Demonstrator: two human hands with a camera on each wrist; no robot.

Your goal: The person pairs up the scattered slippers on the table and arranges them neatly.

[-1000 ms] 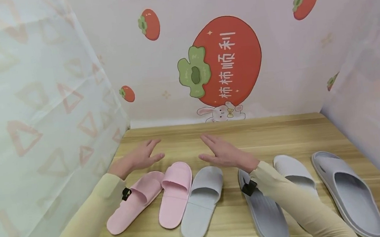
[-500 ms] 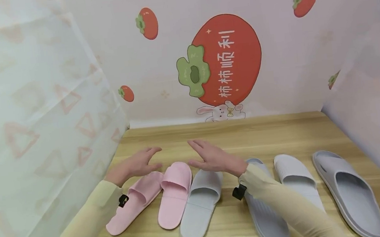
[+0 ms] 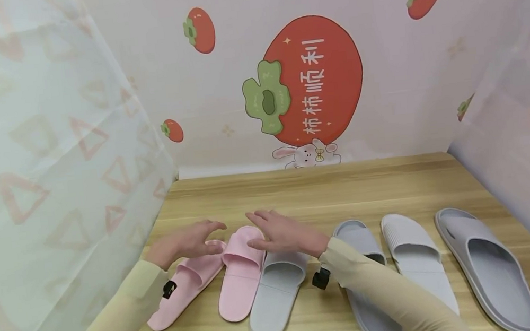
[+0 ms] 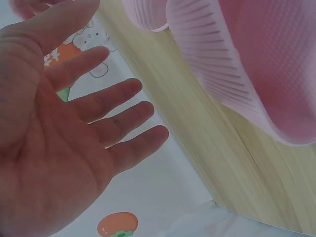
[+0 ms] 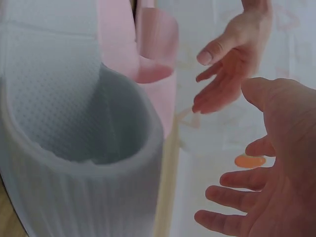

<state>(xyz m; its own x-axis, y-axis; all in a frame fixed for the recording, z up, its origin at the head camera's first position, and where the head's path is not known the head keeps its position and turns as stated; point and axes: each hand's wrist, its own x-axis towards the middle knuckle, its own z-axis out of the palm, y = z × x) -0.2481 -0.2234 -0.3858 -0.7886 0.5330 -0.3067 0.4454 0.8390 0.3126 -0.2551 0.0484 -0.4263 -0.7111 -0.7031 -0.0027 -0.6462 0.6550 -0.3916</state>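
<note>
My left hand (image 3: 190,243) hovers over the toe end of the leftmost pink slipper (image 3: 182,296), its fingers spread and holding nothing. Beside that lies a second pink slipper (image 3: 241,290), its toe overlapped in the head view by the fingertips of my right hand (image 3: 286,234). The right palm is over the toe of a light grey slipper (image 3: 274,306), partly hiding it. Both palms face each other, fingers extended and apart; the right wrist view shows the right hand (image 5: 276,182) bare of any object, near the grey slipper's ribbed strap (image 5: 94,197).
To the right lie a darker grey slipper (image 3: 355,239), partly under my right sleeve, a pale ribbed slipper (image 3: 407,231) and a large grey slipper (image 3: 498,276). The wooden surface (image 3: 315,187) meets a printed back wall (image 3: 220,95), with side walls left and right.
My right hand has moved left and slightly nearer, from beside the light grey slipper to over its toe. My left hand has lowered slightly. The slippers lie as before.
</note>
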